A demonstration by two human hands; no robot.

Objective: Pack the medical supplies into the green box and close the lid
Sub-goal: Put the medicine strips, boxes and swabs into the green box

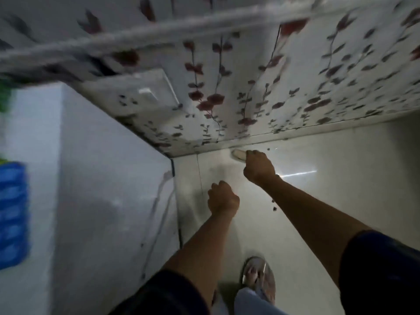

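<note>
I look down at a pale tiled floor. My right hand [259,168] reaches down to the floor by the wall, its fingers closed around a small pale roll-like object [238,154] that lies against the skirting. My left hand [222,198] hangs lower and nearer me, curled into a fist with nothing visible in it. A blurred green shape [5,96] shows at the far left edge on the white surface; I cannot tell whether it is the green box.
A white cabinet or counter [109,189] stands to my left, with a blue object [13,214] on top. The wall [272,87] ahead has floral tiles. My sandalled foot [258,276] is on the floor below. Small dark specks lie near my right forearm.
</note>
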